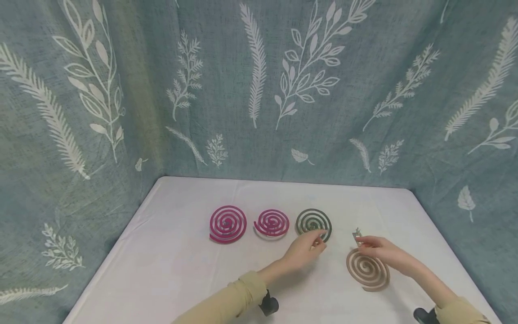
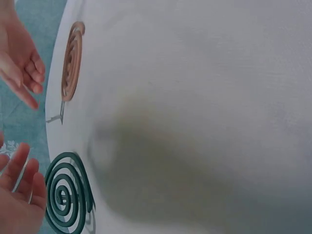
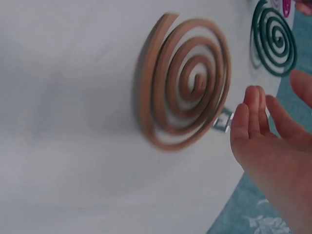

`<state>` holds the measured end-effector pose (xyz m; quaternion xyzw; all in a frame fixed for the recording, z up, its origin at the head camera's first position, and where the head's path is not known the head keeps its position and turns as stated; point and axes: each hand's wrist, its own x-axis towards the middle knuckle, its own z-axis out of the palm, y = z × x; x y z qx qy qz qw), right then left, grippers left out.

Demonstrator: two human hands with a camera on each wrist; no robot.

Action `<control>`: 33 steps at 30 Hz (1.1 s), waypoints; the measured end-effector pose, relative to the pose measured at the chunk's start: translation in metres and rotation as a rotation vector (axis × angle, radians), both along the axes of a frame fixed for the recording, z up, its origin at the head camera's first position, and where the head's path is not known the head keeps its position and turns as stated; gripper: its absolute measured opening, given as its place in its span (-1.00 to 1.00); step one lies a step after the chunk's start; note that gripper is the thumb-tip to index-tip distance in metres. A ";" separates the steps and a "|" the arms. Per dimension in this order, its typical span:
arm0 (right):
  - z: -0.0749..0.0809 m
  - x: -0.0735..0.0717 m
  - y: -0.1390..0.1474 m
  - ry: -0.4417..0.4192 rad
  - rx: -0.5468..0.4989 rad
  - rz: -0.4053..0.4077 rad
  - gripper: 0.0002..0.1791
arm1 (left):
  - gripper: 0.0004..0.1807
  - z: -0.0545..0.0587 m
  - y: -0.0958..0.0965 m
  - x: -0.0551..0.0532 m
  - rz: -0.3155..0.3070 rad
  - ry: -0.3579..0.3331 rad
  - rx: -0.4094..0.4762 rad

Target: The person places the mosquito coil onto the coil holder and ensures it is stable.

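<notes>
A dark green mosquito coil (image 1: 306,218) lies raised off the table, and my left hand (image 1: 304,249) hovers at its near edge with loosely bent fingers. In the left wrist view, nothing shows between those fingers. A brown mosquito coil (image 3: 219,36) is at the right, with a small metal stand (image 3: 222,120) at its far edge. Just beside that stand is my right hand (image 1: 382,250); the left wrist view shows its fingers relaxed and apart from the coil. Whether its fingertips touch the stand, I cannot tell.
Two magenta mosquito coils, a left one (image 1: 228,224) and a right one (image 1: 272,223), lie in line left of the green coil. The white table (image 1: 162,252) ends at a teal leaf-patterned cloth (image 1: 226,90) behind and at both sides.
</notes>
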<state>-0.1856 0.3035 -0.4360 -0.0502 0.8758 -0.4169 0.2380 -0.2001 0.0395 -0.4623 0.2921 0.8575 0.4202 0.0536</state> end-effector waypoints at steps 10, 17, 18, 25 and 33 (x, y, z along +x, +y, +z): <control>0.013 0.013 0.051 -0.114 0.116 0.091 -0.39 | -0.53 0.000 0.010 0.006 -0.132 0.029 -0.116; 0.010 0.006 0.069 -0.039 0.241 0.097 -0.49 | -0.44 -0.003 0.026 0.005 -0.219 0.069 -0.271; 0.008 0.005 0.070 -0.024 0.255 0.091 -0.49 | -0.42 -0.004 0.029 0.005 -0.223 0.074 -0.285; -0.009 0.003 0.074 0.180 0.323 0.100 -0.49 | -0.34 -0.011 0.045 0.012 -0.203 0.006 -0.307; -0.021 -0.002 0.073 0.286 0.356 0.090 -0.50 | -0.59 -0.022 0.059 0.021 -0.128 -0.035 -0.300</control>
